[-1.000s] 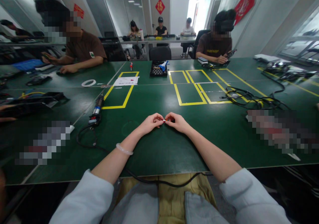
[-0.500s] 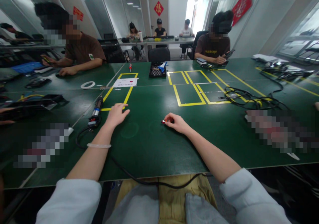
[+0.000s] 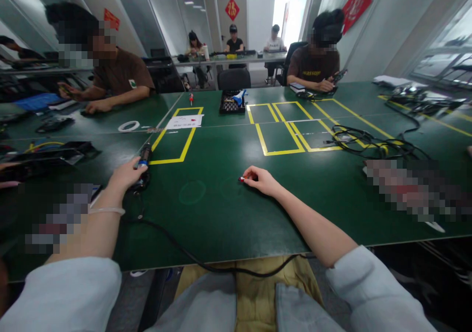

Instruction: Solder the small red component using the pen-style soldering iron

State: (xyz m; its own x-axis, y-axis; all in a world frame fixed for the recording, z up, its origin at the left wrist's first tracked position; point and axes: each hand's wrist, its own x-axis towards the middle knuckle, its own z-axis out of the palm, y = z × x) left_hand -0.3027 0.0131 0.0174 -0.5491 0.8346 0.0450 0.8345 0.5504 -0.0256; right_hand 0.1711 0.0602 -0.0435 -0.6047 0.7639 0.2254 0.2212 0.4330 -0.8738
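Observation:
At the left of the table my left hand [image 3: 127,174] is wrapped around a black cylindrical electric screwdriver [image 3: 145,156] with a blue band. My thumb lies across its body, and the far fingers are hidden. A black cable [image 3: 173,243] runs from that side along the table's front edge. My right hand [image 3: 261,180] rests near the middle, thumb and fingertips pinched on a small red and white part [image 3: 241,179]. Most of this part is covered by the fingers, so its kind is unclear.
Yellow tape [image 3: 283,152] marks rectangles on the green table. Beyond stand a black tray [image 3: 232,106] with a blue and white item, a white ring [image 3: 129,126], a paper label [image 3: 184,121] and a red screwdriver [image 3: 191,99]. Coiled cables [image 3: 354,137] lie right. Co-workers sit across.
My left hand has moved left and closed around the electric screwdriver on the table. My right hand stays in place with the small red and white part.

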